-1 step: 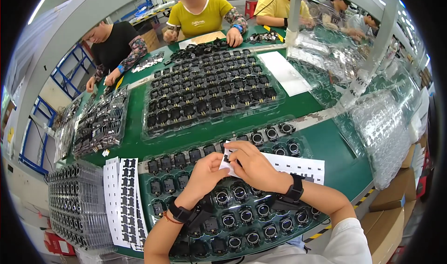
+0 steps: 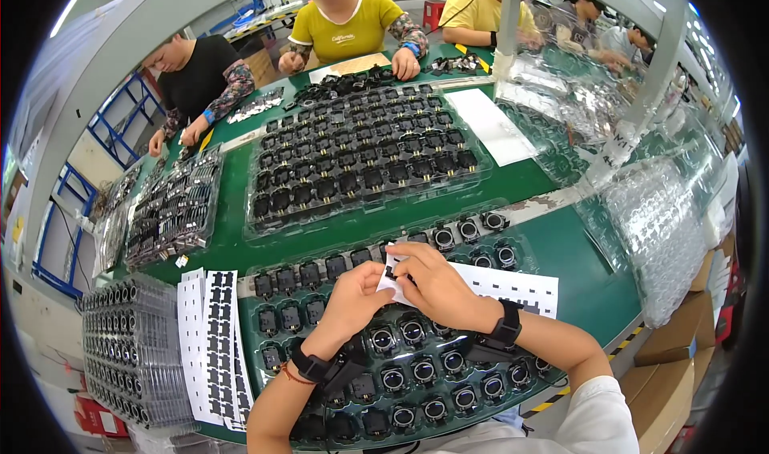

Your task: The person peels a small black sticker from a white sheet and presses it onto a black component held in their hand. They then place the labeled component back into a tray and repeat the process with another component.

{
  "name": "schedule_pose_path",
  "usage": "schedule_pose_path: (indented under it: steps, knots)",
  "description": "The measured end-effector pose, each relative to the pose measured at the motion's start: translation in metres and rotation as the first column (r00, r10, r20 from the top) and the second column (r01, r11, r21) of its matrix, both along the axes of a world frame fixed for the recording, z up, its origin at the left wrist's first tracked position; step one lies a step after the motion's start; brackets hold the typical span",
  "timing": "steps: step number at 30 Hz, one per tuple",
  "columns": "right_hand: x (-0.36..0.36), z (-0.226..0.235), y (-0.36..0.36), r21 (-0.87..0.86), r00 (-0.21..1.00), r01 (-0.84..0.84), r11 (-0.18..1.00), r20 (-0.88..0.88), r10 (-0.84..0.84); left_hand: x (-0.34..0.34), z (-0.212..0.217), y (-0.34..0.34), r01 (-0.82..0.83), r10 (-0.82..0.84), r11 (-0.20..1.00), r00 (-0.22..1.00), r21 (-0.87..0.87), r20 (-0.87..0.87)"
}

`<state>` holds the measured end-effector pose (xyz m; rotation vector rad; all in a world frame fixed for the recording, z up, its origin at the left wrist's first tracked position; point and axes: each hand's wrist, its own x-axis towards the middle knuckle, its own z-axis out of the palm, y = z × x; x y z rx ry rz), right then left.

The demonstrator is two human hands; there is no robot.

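My left hand [image 2: 350, 298] is closed, with thumb and fingers pinching the left end of a white sticker sheet [image 2: 525, 290]. That end is bent upward and carries a small black sticker [image 2: 390, 271]. My right hand [image 2: 439, 286] lies over the sheet, fingertips closed at the black sticker; whether it is peeled off is hidden by the fingers. Rows of black lens modules [image 2: 423, 368] with round glass sit in a clear plastic tray [image 2: 526, 255] below my hands. Farther left in that tray are flat black square parts [image 2: 310, 275].
Left of the tray lie more sticker sheets [image 2: 192, 334] and a stack of clear trays [image 2: 132, 358]. Another filled tray [image 2: 352, 216] is across the green table [image 2: 228, 246], where co-workers sit. Clear plastic packaging [image 2: 657, 230] and a metal post [image 2: 650, 73] stand at right.
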<state>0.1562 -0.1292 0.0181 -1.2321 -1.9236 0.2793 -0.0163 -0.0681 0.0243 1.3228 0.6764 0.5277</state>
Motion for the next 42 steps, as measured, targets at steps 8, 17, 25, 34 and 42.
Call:
schedule_pose_path:
  steps: [8, 17, 25, 34, 42]
  knots:
    - [0.0, -0.016, 0.006, -0.045, 0.99, -0.006, 0.999, -0.139, -0.001, 0.004, -0.003, 0.001, -0.066, 0.065, 0.998, 0.997, -0.025, -0.041]
    - [0.001, -0.016, 0.004, -0.247, 0.818, 0.101, 0.964, -0.531, -0.222, 0.015, -0.008, 0.019, -0.139, 0.154, 0.982, 0.981, 0.128, -0.117]
    - [0.009, -0.027, 0.013, -0.315, 0.713, 0.035, 0.949, -0.657, -0.244, -0.004, 0.018, -0.002, 0.357, 0.406, 0.539, 0.684, 0.763, -0.606]
    - [0.015, -0.023, 0.016, -0.251, 0.808, 0.215, 0.944, -0.497, -0.317, 0.012, 0.023, -0.011, 0.475, 0.515, 0.527, 0.48, 0.704, -0.71]
    - [0.011, -0.028, 0.015, -0.245, 0.506, -0.292, 0.924, -0.86, -0.068, -0.018, 0.023, 0.005, -0.08, 0.153, 0.933, 0.971, 0.35, -0.186]
